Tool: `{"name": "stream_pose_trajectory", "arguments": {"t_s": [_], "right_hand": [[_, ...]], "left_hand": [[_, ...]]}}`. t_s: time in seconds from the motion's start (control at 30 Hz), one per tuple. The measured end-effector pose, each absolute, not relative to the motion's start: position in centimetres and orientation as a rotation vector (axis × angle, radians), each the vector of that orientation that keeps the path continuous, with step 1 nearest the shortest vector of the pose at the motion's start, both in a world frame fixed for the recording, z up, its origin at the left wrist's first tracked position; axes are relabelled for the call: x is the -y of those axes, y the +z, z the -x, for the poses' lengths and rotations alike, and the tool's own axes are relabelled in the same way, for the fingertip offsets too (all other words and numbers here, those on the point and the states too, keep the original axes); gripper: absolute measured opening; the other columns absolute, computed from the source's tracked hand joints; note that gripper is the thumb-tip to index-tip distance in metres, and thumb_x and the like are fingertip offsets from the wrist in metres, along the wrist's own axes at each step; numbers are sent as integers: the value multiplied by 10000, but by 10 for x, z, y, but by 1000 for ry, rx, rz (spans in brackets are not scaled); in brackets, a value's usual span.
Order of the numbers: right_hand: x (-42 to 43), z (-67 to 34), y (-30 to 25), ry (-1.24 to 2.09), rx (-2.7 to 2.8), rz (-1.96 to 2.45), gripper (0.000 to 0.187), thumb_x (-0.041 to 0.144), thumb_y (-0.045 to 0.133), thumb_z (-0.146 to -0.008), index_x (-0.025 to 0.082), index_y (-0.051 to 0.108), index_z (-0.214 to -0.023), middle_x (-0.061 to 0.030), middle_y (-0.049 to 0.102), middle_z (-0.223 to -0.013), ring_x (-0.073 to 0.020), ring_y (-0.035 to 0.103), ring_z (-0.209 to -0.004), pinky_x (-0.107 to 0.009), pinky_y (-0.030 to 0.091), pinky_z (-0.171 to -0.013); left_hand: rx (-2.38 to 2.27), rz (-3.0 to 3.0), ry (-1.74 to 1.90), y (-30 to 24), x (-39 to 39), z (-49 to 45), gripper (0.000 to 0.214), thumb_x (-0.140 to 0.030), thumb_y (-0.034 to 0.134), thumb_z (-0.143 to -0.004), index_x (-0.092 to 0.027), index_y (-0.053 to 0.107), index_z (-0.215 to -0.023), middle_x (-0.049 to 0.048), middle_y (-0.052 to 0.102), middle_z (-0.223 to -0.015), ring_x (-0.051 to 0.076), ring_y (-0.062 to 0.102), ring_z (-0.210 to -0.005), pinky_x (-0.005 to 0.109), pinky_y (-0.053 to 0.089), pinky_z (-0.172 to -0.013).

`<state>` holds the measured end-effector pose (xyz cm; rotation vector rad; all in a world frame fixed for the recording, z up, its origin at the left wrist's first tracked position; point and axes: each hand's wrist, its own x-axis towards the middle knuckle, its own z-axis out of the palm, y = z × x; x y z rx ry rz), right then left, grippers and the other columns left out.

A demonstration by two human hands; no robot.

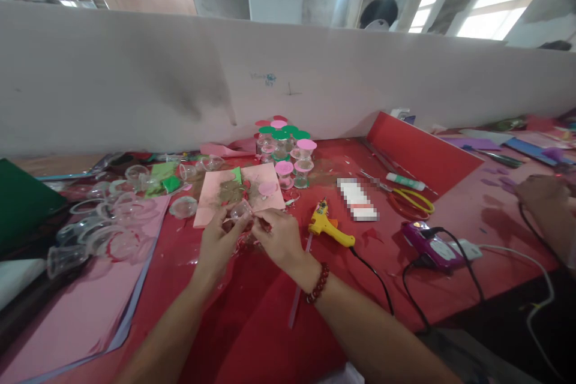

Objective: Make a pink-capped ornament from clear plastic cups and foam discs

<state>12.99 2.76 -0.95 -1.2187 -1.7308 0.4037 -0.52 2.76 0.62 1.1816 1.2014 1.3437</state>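
My left hand is closed round a small clear plastic cup, above the near edge of a pink sheet. At the cup's right side, the fingers of my right hand pinch together; what lies between them is too small to make out. Brownish smears, a green scrap and a pink paper disc lie on the sheet. Right of my right hand rests a yellow glue gun, a long clear glue stick trailing from it.
Clear cups topped with green and pink discs stand behind the sheet. Several clear cups lie on pink paper at left. Yellow-handled scissors, a glue tube and a purple power strip sit at right, near another person's hand.
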Motion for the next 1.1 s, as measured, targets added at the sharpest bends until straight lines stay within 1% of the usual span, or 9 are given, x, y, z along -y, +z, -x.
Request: {"name": "stream_pose_trajectory", "arguments": {"t_s": [0.17, 0.3, 0.37, 0.53, 0.77, 0.93, 1.1], "right_hand": [[-28, -130, -10, 482, 1757, 1156, 198, 126, 544, -820, 196, 723, -868, -49, 745, -879, -162, 660, -765, -250, 481, -735], [-27, -131, -7, 571, 1709, 1151, 212, 141, 512, -832, 178, 718, -865, -48, 737, -842, -168, 646, -741, -262, 479, -723], [-26, -131, -6, 625, 1688, 1144, 217, 150, 498, -838, 182, 712, -832, -37, 726, -807, -163, 634, -714, -257, 478, -702], [-26, -131, -8, 747, 1631, 1146, 207, 171, 507, -816, 190, 704, -758, -11, 686, -703, -150, 596, -637, -230, 467, -610], [-27, -130, -10, 820, 1562, 1175, 214, 216, 518, -789, 189, 730, -802, -1, 684, -684, -141, 585, -606, -219, 466, -565], [-27, -130, -11, 839, 1514, 1178, 209, 243, 534, -784, 183, 731, -816, -3, 698, -714, -138, 591, -614, -216, 469, -563], [-29, -132, -7, 879, 1452, 1145, 212, 250, 519, -786, 174, 713, -748, 9, 668, -647, -130, 581, -580, -211, 457, -541]], "left_hand": [[-1288, -1210, 1345, 5, -29, 7, 441, -411, 781, -683, -157, 658, -1021, 41, 706, -824, 165, 661, -729, 277, 533, -700], [-1278, -1257, 1330, 3, -31, 10, 427, -412, 757, -709, -149, 656, -1029, 53, 707, -853, 174, 664, -726, 305, 539, -708], [-1290, -1270, 1338, 2, -32, 11, 424, -412, 755, -712, -148, 659, -1030, 52, 704, -856, 174, 660, -722, 311, 540, -706], [-1312, -1291, 1342, 2, -32, 11, 409, -427, 758, -707, -150, 672, -996, 51, 698, -850, 178, 656, -734, 298, 531, -688], [-1280, -1229, 1375, -1, -32, 11, 405, -402, 802, -654, -166, 697, -966, 36, 695, -793, 166, 640, -675, 274, 510, -640], [-1270, -1269, 1362, 1, -29, 8, 371, -408, 766, -705, -165, 679, -971, 32, 683, -802, 168, 645, -705, 284, 520, -667], [-1159, -1136, 1353, 7, -26, 3, 355, -383, 783, -687, -154, 690, -942, 46, 696, -844, 161, 653, -718, 294, 528, -695]]}}
